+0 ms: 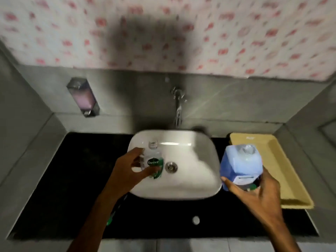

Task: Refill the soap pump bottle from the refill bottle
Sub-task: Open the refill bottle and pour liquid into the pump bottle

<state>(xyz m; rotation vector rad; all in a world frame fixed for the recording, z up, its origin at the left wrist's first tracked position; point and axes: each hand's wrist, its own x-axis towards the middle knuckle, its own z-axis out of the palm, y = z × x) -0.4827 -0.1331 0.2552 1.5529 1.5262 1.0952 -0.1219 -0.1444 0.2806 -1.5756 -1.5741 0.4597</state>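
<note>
The right hand (254, 195) was closed under and around the base of the refill (240, 164), a blue bottle held upright beside the basin (190, 184), its mouth seemingly uncapped, though blur left that unsure. It looked largely full, so probably heavy and liable to slosh; a grip lower on its flat sides would likely steady a tilt best. The left hand (127, 168) was wrapped round the body of the pump bottle (152, 162), clear plastic with a green label, pump off and neck open, held over the basin's left side. It looked nearly empty, hence light, thin-walled and perhaps slick with soap. Beyond lay a tan tray (283, 175) on the counter, then the tap (179, 106).
</note>
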